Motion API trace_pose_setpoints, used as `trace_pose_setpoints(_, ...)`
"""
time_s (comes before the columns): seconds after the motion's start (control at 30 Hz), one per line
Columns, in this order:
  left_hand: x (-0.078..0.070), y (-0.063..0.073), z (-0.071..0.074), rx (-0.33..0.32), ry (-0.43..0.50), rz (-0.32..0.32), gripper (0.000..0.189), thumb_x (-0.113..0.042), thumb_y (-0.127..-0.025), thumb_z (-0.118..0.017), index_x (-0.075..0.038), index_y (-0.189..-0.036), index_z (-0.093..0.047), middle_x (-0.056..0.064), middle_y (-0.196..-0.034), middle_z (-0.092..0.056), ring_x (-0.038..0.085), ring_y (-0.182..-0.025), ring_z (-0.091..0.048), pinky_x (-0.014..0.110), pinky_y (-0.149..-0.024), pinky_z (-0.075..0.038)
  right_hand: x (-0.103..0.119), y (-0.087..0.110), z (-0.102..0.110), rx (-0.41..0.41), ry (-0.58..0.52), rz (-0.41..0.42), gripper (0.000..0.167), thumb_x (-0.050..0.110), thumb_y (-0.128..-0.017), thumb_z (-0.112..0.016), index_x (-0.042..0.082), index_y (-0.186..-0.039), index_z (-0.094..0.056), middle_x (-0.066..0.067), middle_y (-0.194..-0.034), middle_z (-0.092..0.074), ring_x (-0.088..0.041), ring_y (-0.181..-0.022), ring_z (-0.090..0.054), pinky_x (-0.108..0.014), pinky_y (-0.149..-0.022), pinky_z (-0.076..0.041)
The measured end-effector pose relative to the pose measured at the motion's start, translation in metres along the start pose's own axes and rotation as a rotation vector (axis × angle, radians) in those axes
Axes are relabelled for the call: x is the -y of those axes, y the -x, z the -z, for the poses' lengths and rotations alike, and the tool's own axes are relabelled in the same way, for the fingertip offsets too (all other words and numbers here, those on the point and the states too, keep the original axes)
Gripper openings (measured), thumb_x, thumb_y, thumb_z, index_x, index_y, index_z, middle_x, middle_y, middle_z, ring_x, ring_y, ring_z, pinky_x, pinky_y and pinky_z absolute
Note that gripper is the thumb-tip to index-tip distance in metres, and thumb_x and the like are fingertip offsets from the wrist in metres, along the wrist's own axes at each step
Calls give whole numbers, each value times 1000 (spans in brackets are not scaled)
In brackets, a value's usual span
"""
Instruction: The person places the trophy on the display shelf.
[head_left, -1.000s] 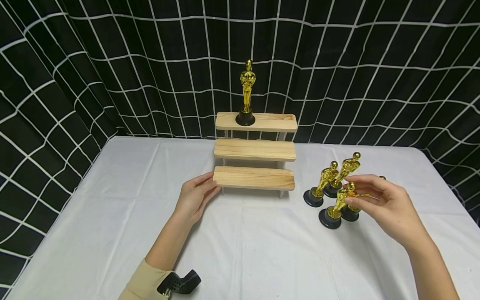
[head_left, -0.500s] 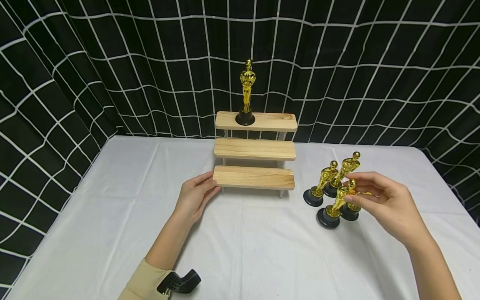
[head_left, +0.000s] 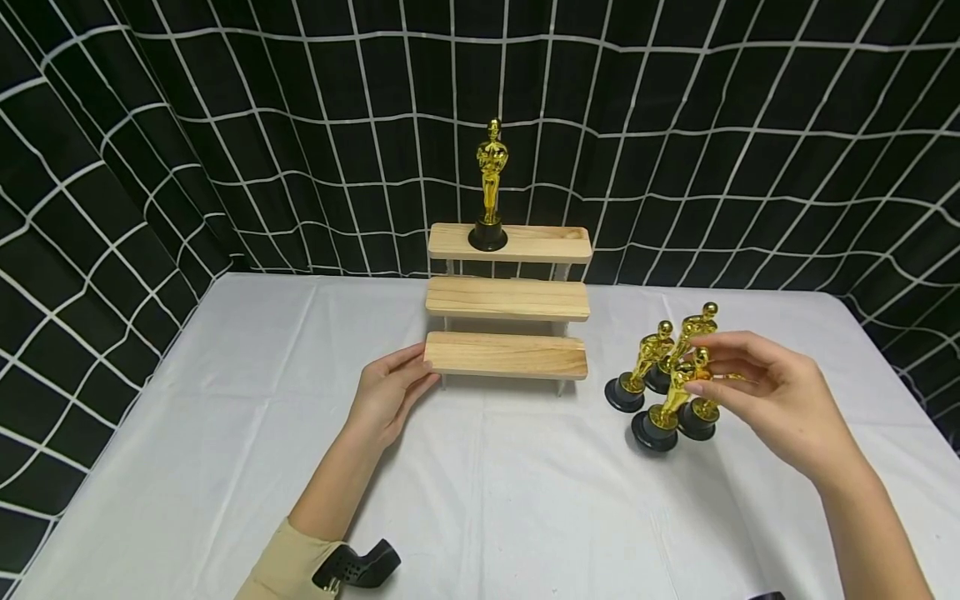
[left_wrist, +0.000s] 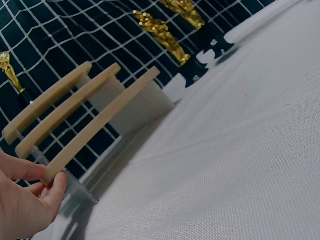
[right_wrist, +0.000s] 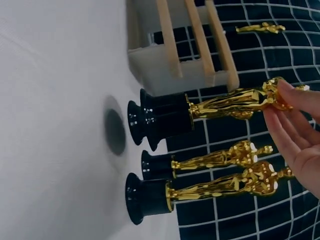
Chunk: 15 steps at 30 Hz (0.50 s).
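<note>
Sleeve (head_left: 288, 558): beige, at the lower edge of the head view, with a black wrist mount (head_left: 356, 565) at its cuff
Tablecloth (head_left: 450, 500): white, lightly creased
Right hand (head_left: 780, 408): narrow grip; thumb and fingers pinch the held statuette (right_wrist: 225, 104) by its upper body
Held statuette, location: right of the stand, nearest of its group; round black base (right_wrist: 165, 120) apart from the cloth, its shadow (right_wrist: 116, 132) separate below in the right wrist view
Held statuette, handling: probably light and stiff; the glossy gold finish may slip, and the base may swing under a high grip
Hold point: the torso, taken from both sides; a lower grip at the legs should give steadier control
Standing statuettes (head_left: 647, 367): three, upright, close beside and behind the held one; contact with it cannot be told
Left hand (head_left: 390, 396): thumb and fingers pinch the left end of the lowest board (head_left: 506, 356)
Stand: three pale wooden boards, stepped upward to the rear; probably light enough to shift if knocked
Top statuette (head_left: 491, 179): upright on the top board (head_left: 547, 243), left of its middle
Backdrop (head_left: 315, 83): black with a white grid
</note>
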<state>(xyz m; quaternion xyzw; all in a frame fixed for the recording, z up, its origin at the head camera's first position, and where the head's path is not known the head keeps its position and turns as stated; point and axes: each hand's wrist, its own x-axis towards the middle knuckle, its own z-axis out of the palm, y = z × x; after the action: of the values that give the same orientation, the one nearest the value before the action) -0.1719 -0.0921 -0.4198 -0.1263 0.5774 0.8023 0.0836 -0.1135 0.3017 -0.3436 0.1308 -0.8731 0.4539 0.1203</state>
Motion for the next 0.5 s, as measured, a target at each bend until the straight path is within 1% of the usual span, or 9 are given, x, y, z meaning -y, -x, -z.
trace_pose_setpoints(0.23, 0, 0, 0, -3, -6, 1, 45, 10, -104, -54, 13, -149, -48, 28, -147, -54, 37, -133, -59, 23, -102, -61, 8, -5, 4, 14, -18, 30, 49, -21, -80, -80, -5, -125, -68, 20, -111, -72, 6, -93, -71, -8, -80, -62)
trace_pose_setpoints(0.37, 0, -1, 0, -7, -3, 3, 45, 9, -105, -54, 13, -149, -49, 28, -146, -54, 36, -133, -60, 22, -101, -62, 13, -10, 5, 15, -9, 50, 49, -22, -80, -80, -6, -125, -69, 19, -110, -72, 5, -92, -71, -8, -79, -62)
trace_pose_setpoints(0.5, 0, 0, 0, -13, -3, 7, 44, 9, -104, -55, 13, -148, -49, 28, -145, -55, 32, -125, -65, 22, -101, -62, 19, -13, 7, 12, 10, 54, 49, -20, -80, -80, -5, -125, -69, 20, -109, -72, 6, -92, -70, -7, -80, -61)
